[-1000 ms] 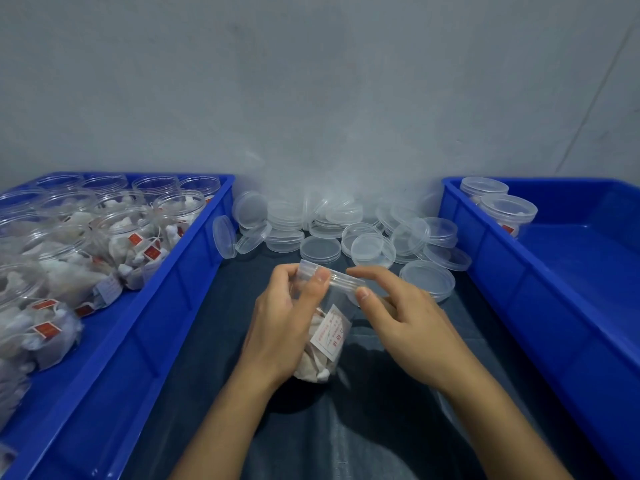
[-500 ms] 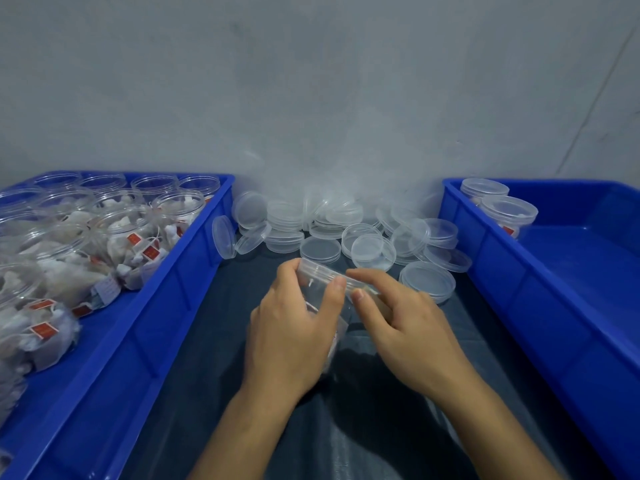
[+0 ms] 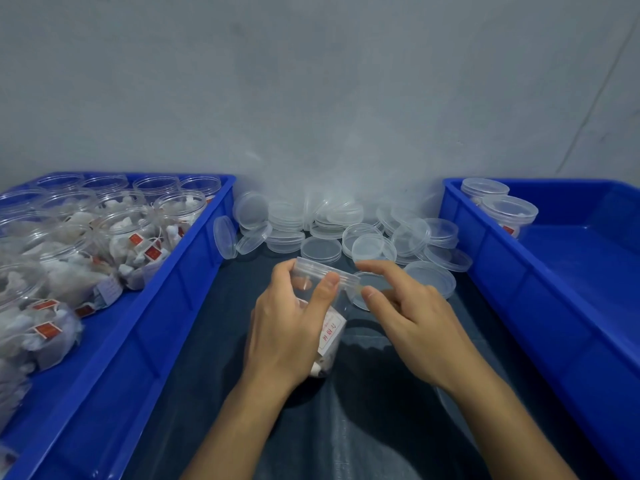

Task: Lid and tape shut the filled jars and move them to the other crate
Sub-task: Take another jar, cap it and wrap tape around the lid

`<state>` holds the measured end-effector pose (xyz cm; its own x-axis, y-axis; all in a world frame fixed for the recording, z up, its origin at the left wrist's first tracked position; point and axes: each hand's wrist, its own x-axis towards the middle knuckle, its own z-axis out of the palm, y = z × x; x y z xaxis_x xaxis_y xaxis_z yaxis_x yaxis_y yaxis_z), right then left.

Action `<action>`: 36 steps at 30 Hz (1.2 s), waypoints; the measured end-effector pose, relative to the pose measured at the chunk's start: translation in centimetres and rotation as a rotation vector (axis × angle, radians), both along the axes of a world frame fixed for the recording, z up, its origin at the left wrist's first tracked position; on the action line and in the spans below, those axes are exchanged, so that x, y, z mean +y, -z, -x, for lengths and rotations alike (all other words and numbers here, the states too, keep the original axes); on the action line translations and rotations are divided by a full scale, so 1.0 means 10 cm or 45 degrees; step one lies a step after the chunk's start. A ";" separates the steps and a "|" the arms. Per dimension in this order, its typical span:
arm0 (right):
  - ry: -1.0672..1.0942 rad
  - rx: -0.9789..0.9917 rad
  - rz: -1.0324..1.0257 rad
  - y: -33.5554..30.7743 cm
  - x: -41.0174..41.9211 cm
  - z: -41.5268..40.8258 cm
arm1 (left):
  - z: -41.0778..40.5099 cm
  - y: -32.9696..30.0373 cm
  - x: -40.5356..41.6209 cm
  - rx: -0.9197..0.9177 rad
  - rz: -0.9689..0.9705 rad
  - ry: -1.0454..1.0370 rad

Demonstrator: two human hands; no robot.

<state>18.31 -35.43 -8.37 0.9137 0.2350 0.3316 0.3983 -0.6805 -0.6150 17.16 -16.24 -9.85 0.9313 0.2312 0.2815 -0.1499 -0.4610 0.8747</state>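
Right now your left hand (image 3: 287, 327) is wrapped around a clear jar (image 3: 327, 306) at the centre of the dark work surface (image 3: 381, 427), tilting it so the lidded top leans toward one o'clock, while your right hand (image 3: 412, 327) pinches something small against the lid (image 3: 329, 271) rim; whether that is tape I cannot tell. Because the jar is tilted and the plastic looks slick, I judge it could slip or turn in your grasp, and any strip laid now might wrinkle or miss the seam between lid and wall. Inside the jar sit pale mesh sachets and a white label with red print. At nine o'clock, the left crate (image 3: 173, 299), blue, is crowded with open jars (image 3: 114, 233) holding similar white sachets with red tags. At twelve o'clock a heap of loose clear lids (image 3: 322, 249) lies against the wall. At three o'clock the right crate (image 3: 519, 278), also blue, holds two lidded jars (image 3: 507, 213) in its far corner, with bare blue floor beside them.
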 end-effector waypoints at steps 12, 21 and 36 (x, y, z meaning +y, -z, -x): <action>-0.028 0.089 -0.086 0.01 -0.05 -0.06 | 0.01 0.00 0.00 -0.006 0.149 0.100; -0.086 0.152 -0.128 0.00 -0.05 -0.04 | 0.00 -0.01 0.02 0.060 -0.062 0.146; -0.063 0.102 -0.135 0.01 0.00 0.02 | 0.04 0.04 -0.17 -0.108 -0.431 -0.074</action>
